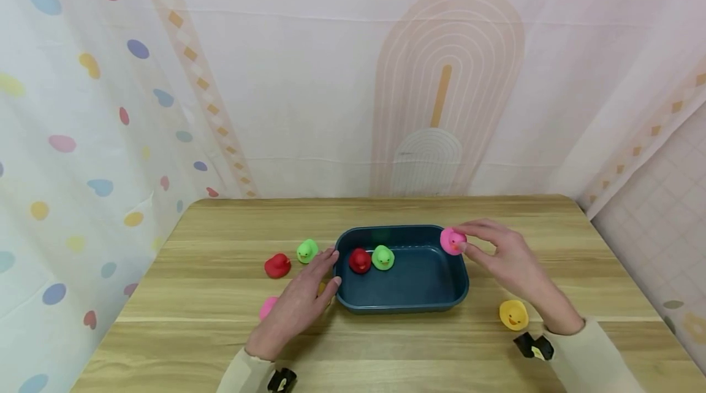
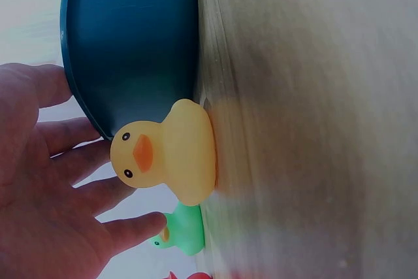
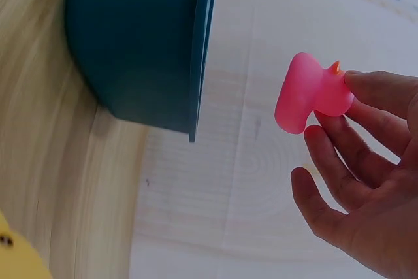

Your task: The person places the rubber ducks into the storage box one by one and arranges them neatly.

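Observation:
A pink rubber duck (image 1: 452,241) is pinched by its head between the thumb and fingers of my right hand (image 1: 504,258), above the right rim of a dark teal basin (image 1: 401,308). In the right wrist view the pink duck (image 3: 304,96) is clear of the basin wall (image 3: 140,44). My left hand (image 1: 300,301) has its fingers spread, touching the basin's left rim. Inside the basin sit a red duck (image 1: 360,261) and a green duck (image 1: 383,257). Below the left palm, a yellow duck (image 2: 186,151) stands beside the basin, mostly hidden in the head view.
Left of the basin lie another red duck (image 1: 277,265), another green duck (image 1: 307,251) and a partly covered pink duck (image 1: 268,307). A second yellow duck (image 1: 513,315) sits near my right wrist. Patterned curtains (image 1: 309,86) hang behind the wooden table (image 1: 419,350).

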Tool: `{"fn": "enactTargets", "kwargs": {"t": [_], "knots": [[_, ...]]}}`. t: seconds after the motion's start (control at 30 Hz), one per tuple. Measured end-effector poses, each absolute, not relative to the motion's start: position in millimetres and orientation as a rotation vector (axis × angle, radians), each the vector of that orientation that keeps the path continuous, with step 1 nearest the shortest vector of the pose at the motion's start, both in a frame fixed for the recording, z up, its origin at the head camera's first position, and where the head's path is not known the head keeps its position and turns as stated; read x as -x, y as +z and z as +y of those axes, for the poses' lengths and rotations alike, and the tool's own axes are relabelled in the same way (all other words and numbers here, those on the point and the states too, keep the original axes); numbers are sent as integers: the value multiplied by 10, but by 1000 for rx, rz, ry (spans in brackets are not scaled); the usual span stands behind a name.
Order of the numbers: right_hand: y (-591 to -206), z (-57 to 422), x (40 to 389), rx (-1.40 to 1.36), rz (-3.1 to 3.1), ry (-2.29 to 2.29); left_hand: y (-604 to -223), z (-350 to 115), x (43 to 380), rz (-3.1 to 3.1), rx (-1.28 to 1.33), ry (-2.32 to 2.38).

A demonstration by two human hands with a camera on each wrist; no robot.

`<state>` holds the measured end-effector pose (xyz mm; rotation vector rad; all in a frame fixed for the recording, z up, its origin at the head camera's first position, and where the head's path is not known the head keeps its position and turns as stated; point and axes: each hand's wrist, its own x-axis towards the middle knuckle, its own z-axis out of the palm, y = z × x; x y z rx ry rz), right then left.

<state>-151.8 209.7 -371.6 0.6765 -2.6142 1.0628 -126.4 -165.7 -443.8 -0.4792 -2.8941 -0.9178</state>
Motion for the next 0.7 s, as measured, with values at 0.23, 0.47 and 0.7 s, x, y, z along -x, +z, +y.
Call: {"fn": "enactTargets", "kwargs": {"t": [0.23,0.47,0.7], "knots": [[-3752,1998,1574,-742,-2589,1042,-4431,-1652,1259,-2894,477,-917],[-3781,1903,1623,-780,-2584,1068,-4427,-1645,1265,-2890,478,-919],[-3807,1822,1640,-825,-2591,1074,-4426,-1652,1262,-2902,471,-920]]}}
